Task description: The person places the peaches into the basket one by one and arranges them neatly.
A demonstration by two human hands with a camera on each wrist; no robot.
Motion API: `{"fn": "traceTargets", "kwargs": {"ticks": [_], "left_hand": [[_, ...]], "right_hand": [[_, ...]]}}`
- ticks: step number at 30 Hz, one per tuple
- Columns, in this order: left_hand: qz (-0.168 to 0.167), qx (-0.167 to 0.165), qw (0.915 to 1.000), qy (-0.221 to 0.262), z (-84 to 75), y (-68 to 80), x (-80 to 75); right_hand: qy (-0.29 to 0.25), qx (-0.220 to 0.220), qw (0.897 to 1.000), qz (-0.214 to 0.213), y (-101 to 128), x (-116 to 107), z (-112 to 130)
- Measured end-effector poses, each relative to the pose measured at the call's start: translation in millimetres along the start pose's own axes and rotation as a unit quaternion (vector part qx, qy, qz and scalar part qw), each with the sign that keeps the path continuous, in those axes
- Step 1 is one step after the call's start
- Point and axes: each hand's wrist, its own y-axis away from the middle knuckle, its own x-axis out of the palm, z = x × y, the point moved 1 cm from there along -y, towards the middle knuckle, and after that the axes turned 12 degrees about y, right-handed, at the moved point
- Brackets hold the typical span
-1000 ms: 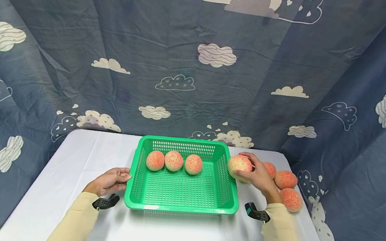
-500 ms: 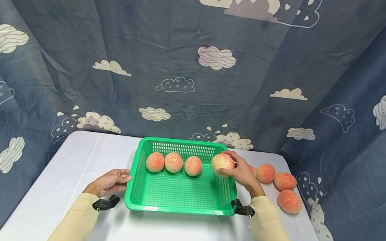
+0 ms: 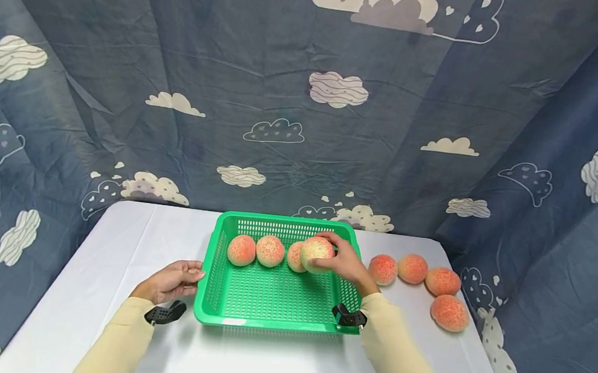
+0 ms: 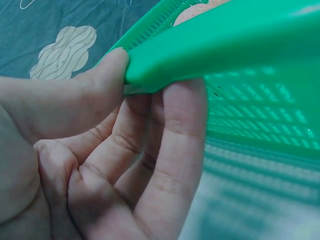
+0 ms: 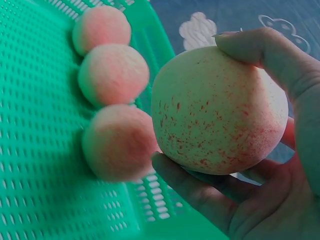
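The right hand (image 3: 344, 263) is out over the green basket (image 3: 277, 312), fingers curled round a pale, red-speckled peach (image 3: 317, 254). From the wrist view the thumb sits on top of the fruit and the other fingers (image 5: 200, 192) cup it from below, so the grip is a full wrap rather than a fingertip pinch. The held peach hangs just in front of the right end of a row of three peaches (image 3: 270, 251) lying along the basket's far wall; it overlaps the rightmost of them in the head view, and I can't quite tell whether the two touch or whether the held one is down on the mesh floor.

The left hand (image 3: 171, 280) is at the basket's left rim. Close up, its thumb (image 4: 107, 70) presses on top of the rim's edge and the fingers fold in underneath, so it holds the rim between them.

The basket sits in the middle of a table covered with a white cloth (image 3: 105, 263). To its right, on the cloth, lie four more peaches (image 3: 420, 278): three in a loose line and one nearer the front edge. Both arms wear cream sleeves (image 3: 119, 338). A dark blue curtain with cloud prints (image 3: 309, 90) hangs behind and round the sides.
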Motion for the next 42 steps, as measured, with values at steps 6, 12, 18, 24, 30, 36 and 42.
{"fn": "traceTargets", "kwargs": {"ticks": [6, 12, 18, 24, 30, 36, 42], "left_hand": [[0.005, 0.004, 1.0000, -0.001, -2.5, 0.3, 0.7], [0.002, 0.004, 1.0000, 0.004, -1.4, -1.4, -1.4], [-0.001, 0.003, 1.0000, 0.007, -0.6, -1.2, -2.1], [0.009, 0.001, 1.0000, 0.004, -2.1, -1.1, -3.4], [0.009, -0.002, 1.0000, 0.000, -1.9, -2.0, -3.4], [0.004, -0.002, 1.0000, 0.008, -1.2, -0.5, -2.2], [0.005, -0.001, 0.9999, 0.010, -0.8, -0.6, -2.5]], "right_hand": [[-0.002, 0.000, 1.000, 0.007, -11.3, 22.2, 11.0], [-0.021, 0.007, 0.999, 0.034, -20.3, 46.2, 24.1], [-0.017, 0.007, 0.999, 0.050, -26.1, 67.3, 35.6], [-0.014, -0.011, 0.998, 0.068, -32.0, 87.8, 43.0], [-0.025, -0.017, 0.996, 0.084, -36.2, 107.4, 47.9], [0.002, -0.017, 0.996, 0.087, -40.1, 122.7, 58.2], [0.012, 0.001, 0.996, 0.087, -43.3, 138.1, 62.0]]}}
